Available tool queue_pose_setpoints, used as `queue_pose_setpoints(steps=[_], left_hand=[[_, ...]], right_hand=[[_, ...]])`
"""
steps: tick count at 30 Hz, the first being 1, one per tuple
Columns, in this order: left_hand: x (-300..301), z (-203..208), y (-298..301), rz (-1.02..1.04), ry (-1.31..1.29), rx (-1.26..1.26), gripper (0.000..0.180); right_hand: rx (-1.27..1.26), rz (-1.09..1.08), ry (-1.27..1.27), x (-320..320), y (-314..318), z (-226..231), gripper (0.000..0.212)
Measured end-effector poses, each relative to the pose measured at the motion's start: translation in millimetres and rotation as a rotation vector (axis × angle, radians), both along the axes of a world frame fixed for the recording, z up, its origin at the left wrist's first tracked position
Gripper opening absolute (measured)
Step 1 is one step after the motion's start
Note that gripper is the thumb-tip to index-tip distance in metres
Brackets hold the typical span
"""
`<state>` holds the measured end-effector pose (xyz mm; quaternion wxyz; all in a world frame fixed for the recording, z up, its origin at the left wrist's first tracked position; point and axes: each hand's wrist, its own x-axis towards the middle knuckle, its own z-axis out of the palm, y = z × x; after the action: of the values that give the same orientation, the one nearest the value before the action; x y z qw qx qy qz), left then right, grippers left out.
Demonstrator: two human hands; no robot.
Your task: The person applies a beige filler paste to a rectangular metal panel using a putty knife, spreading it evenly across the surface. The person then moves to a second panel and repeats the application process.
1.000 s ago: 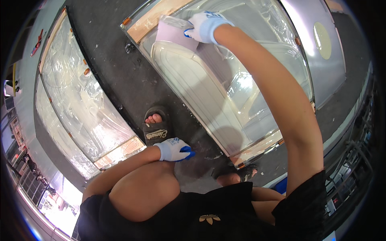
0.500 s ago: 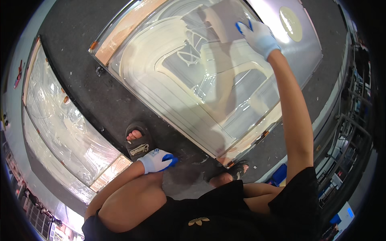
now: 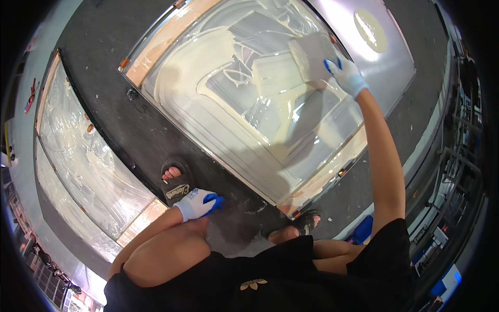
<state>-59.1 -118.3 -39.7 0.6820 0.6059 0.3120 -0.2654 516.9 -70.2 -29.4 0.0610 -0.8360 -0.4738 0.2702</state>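
Note:
My right hand [image 3: 347, 76], in a white glove with blue fingertips, reaches out to the far right part of a framed panel [image 3: 228, 117]. It is closed on the near edge of a flat grey rectangular spreader [image 3: 314, 60], which lies against the wet surface. Cream-coloured liquid [image 3: 208, 57] covers the panel in thick swirls, with thinner grey patches between them. My left hand [image 3: 198, 203], gloved the same way, rests by my left knee with its fingers curled in. Nothing shows in it.
Wooden strips [image 3: 156, 49] and orange clips [image 3: 296, 213] line the panel's edges. Beyond its right side lies a shiny sheet with a cream puddle [image 3: 370, 31]. Another coated panel [image 3: 88, 156] lies on the left. My sandalled feet [image 3: 176, 179] stand on dark floor.
My right hand has moved right and slightly nearer, drawing the spreader through the cream liquid. My left hand stays by the knee, and the view has shifted slightly.

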Motion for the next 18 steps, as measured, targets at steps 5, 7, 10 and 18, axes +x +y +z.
queue_pose_setpoints(steps=[5, 7, 10, 18], left_hand=[[1, -3, -2, -0.007, -0.017, 0.059, 0.037], [1, -3, -1, 0.003, -0.018, 0.057, 0.036], [2, 1, -2, 0.017, 0.006, 0.059, 0.036], [-6, -3, -5, 0.169, -0.005, 0.122, 0.025]], right_hand=[[0.09, 0.212, 0.076, -69, 39, -25, 0.046], [0.063, 0.311, 0.16, -95, 50, -26, 0.046], [0.013, 0.365, 0.124, -141, 58, -25, 0.047], [0.256, 0.103, 0.033, -127, 63, -9, 0.053]])
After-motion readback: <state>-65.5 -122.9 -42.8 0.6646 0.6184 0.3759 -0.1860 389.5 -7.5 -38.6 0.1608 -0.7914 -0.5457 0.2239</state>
